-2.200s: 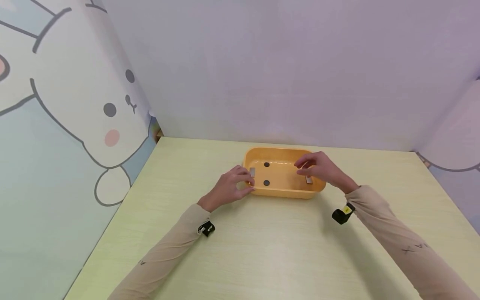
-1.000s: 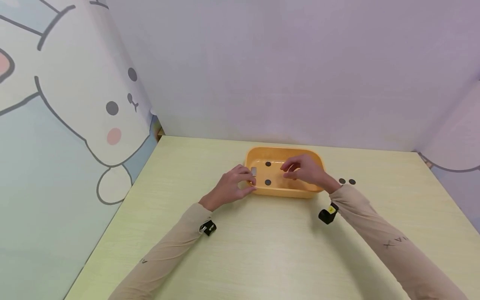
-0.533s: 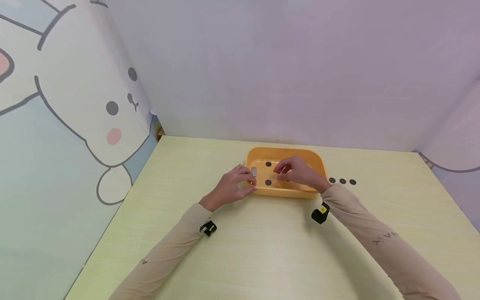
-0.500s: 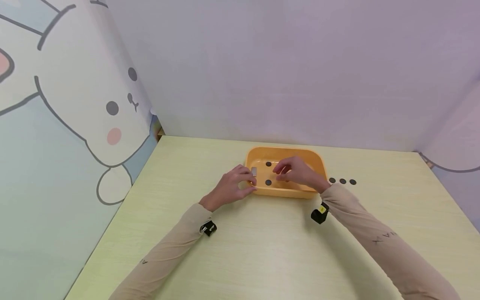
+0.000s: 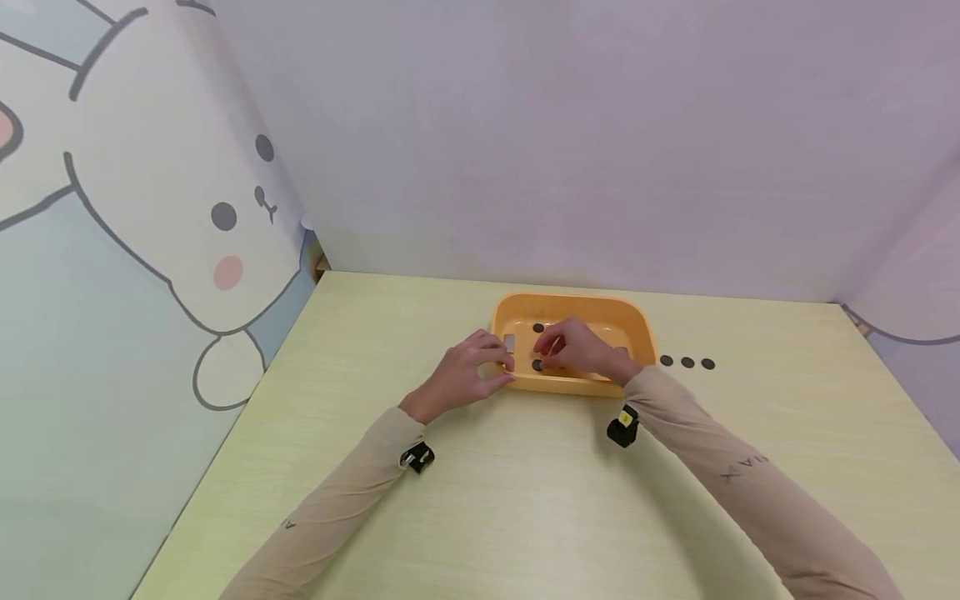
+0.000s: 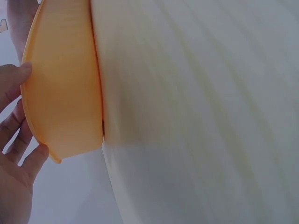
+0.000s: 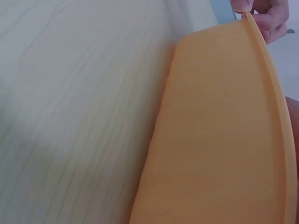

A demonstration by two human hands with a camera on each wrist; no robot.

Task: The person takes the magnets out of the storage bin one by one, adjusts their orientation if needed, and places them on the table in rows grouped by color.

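An orange plastic basin (image 5: 517,385) stands on the table, long side toward me. My left hand (image 5: 457,375) grips its left rim, thumb outside near the front corner. In the left wrist view the same left hand (image 6: 16,175) has fingertips along the basin's edge. My right hand (image 5: 579,346) is inside the basin, fingers bent and pointing left, a small gap between thumb and forefinger. Its thumb is just by a dark disc (image 5: 537,365) on the basin floor. A second dark disc (image 5: 537,327) lies farther back. A silver rectangle (image 5: 509,343) sits at the left end.
Three dark discs, the middle disc (image 5: 687,362) among them, lie in a row on the table (image 5: 510,500) right of the basin. A pale wall (image 5: 570,150) rises behind the table, and a wall with a cartoon rabbit (image 5: 165,208) stands at left.
My right hand has moved left through the basin, from its right end to the nearer disc. The row of discs on the table has come out from behind the right arm. The left hand stays put.
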